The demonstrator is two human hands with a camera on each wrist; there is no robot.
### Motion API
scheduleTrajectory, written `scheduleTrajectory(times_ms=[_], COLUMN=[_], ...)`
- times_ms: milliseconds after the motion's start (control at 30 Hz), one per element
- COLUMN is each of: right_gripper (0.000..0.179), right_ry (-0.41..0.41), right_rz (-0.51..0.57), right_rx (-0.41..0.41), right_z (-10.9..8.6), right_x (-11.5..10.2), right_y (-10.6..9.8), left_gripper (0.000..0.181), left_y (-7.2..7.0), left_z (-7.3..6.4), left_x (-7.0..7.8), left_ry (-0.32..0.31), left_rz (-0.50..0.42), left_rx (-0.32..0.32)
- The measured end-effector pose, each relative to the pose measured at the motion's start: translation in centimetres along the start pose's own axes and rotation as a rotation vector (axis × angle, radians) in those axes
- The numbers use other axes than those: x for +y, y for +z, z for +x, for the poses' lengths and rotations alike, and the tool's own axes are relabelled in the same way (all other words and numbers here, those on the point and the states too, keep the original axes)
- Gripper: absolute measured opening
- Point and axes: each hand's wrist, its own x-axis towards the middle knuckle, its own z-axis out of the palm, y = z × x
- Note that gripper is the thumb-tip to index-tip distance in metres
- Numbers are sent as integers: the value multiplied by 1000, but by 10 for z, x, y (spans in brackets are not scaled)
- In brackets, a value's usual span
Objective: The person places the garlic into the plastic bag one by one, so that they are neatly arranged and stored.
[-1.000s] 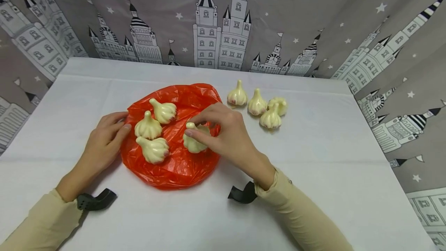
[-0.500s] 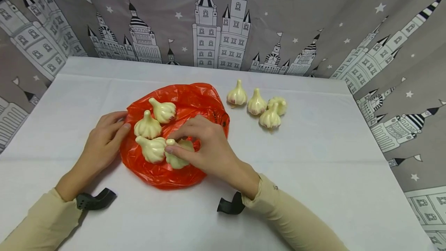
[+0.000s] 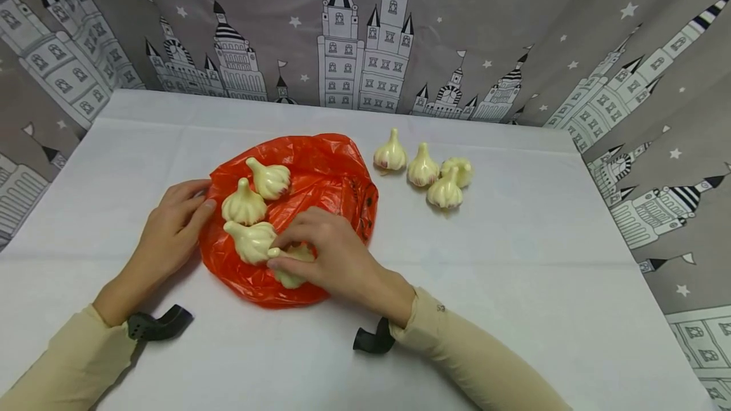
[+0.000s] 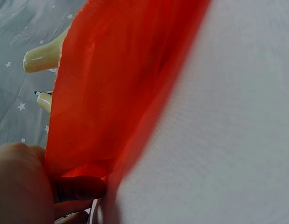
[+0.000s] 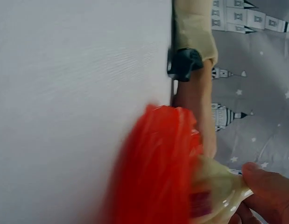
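In the head view a red plastic bag [image 3: 320,160] lies spread on the white table, its sides raised into a rim. My left hand [image 3: 174,227] holds the bag's left rim; the left wrist view has its thumb [image 4: 83,187] at the red film. Towards the bag's near side, my right hand [image 3: 328,255] pinches a garlic bulb [image 3: 290,276] by its stem, thumb on one side and fingers on the other. Three more bulbs sit in the bag's left half: a far one [image 3: 270,179], a middle one [image 3: 243,205] and a near one [image 3: 251,245], close beside the held bulb.
Beyond the bag's right side, several more garlic bulbs stand on the white tablecloth [image 3: 514,221]: one alone [image 3: 391,155] and a cluster with a bulb in front [image 3: 445,193]. A grey curtain with castle prints [image 3: 485,11] hangs behind the table.
My right hand has carried the garlic bulb left and nearer across the bag, up beside the near bulb. More of the bag's right side now shows. My left hand has stayed at the rim.
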Motion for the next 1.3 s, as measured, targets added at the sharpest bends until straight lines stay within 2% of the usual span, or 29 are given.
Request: scheduleTrajectory(times_ms=[167, 300, 533, 633, 900, 1167, 1300], right_gripper=[21, 20, 26, 26, 18, 13, 12], right_ry=[16, -5, -36, -31, 31, 36, 42], right_rz=[22, 43, -20, -12, 25, 0, -10], right_rx=[-54, -53, -67, -56, 41, 164, 209], right_z=[-2, -3, -2, -1, 0, 0, -1], right_x=[6, 9, 11, 12, 14, 22, 25], right_y=[6, 10, 6, 3, -12, -34, -46], left_gripper=[41, 40, 41, 42, 42, 41, 42], left_y=[0, 1, 0, 1, 1, 1, 1], left_z=[0, 0, 0, -1, 0, 0, 0], left_x=[-1, -3, -1, -1, 0, -1, -1], left_ry=[8, 20, 5, -3, -14, 7, -5], left_rz=[-3, -6, -2, 1, 1, -3, -4], left_rx=[3, 10, -1, -6, -10, -1, -6])
